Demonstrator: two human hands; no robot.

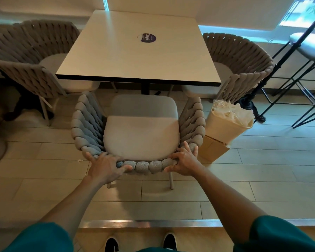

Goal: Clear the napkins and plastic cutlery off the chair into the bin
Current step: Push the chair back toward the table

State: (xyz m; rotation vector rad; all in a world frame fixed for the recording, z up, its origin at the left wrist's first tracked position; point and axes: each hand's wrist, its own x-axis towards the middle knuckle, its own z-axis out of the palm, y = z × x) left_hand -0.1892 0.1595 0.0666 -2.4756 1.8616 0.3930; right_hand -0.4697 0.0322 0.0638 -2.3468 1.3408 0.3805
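Note:
A grey woven chair [142, 135] with a pale seat cushion stands in front of me, facing the table. No napkins or cutlery show on its seat. My left hand [105, 165] grips the left part of the chair's back rim. My right hand [185, 160] grips the right part of the same rim. A cream bin [224, 127] stands on the floor just right of the chair. Crumpled white napkins and clear plastic [231, 110] lie inside the bin.
A white square table [138, 57] with a round sticker stands beyond the chair. Two more woven chairs flank it, left [25, 57] and right [244, 62]. A cardboard box [213, 149] lies under the bin. Black stool legs [287, 73] rise at the right. A small scrap [79, 160] lies on the floor.

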